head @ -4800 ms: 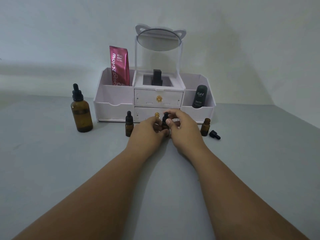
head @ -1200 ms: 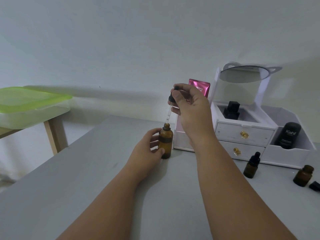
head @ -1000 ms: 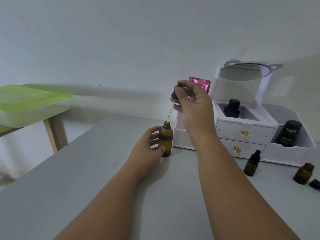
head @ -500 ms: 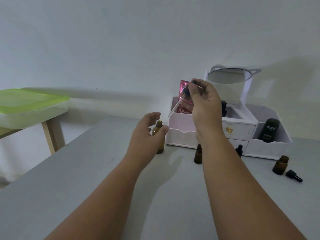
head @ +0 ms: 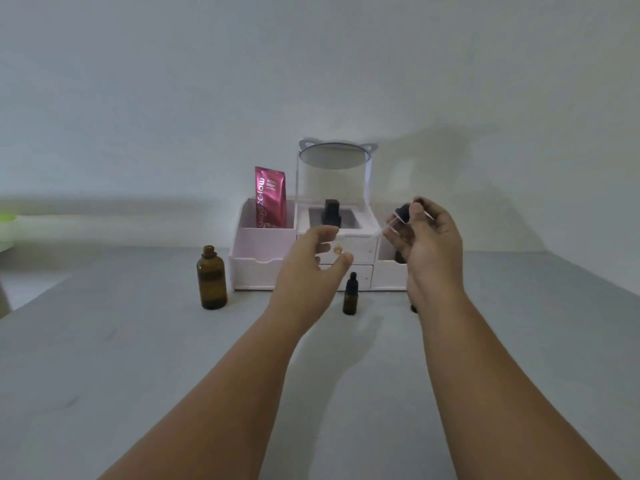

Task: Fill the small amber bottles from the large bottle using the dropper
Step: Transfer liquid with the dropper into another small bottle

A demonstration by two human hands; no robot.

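The large amber bottle [head: 211, 278] stands uncapped on the grey table, left of my hands. My right hand [head: 429, 244] pinches the dropper [head: 398, 220] by its black bulb, glass tube slanting down to the left, in the air in front of the organizer. My left hand [head: 311, 268] hovers with relaxed fingers and holds nothing, well right of the large bottle. A small amber bottle [head: 351, 295] with a black dropper cap stands between my two hands. Another small bottle is mostly hidden behind my right wrist.
A white desk organizer [head: 263, 265] with drawers and a mirror [head: 333, 154] stands against the wall. It holds a pink tube [head: 269, 197] and a black bottle [head: 331, 212]. A green-lidded container [head: 5, 225] shows at the far left edge.
My left hand let go of the large bottle and moved right. My right hand carried the dropper right, away from the bottle. The view swung right, back to the organizer.
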